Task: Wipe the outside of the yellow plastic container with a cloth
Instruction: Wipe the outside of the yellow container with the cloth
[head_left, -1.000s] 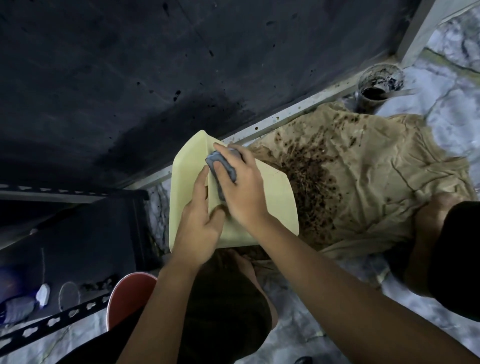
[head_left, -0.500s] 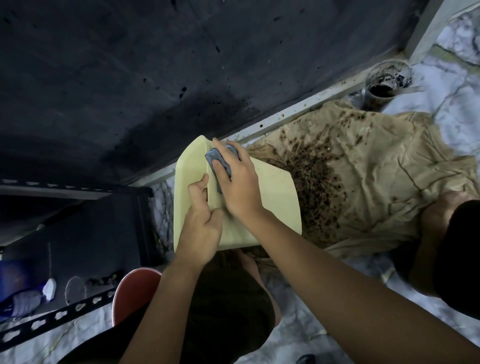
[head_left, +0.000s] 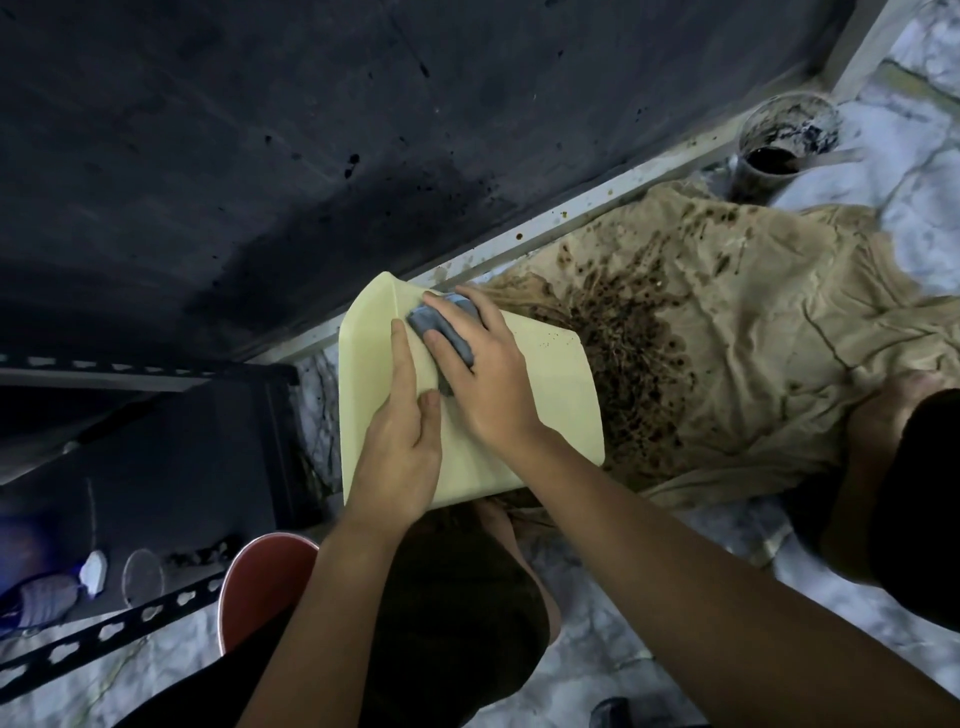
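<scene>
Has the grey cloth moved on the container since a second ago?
Cannot tell: the grey cloth sits under the right hand near the yellow container's far corner, as before.

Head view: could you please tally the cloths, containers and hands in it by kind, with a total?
Cloths: 2 (grey wiping cloth, stained tan cloth)
Containers: 2 (yellow plastic container, dirty cup of dark liquid)
Hands: 2 (left hand, right hand)
Total: 6
</scene>
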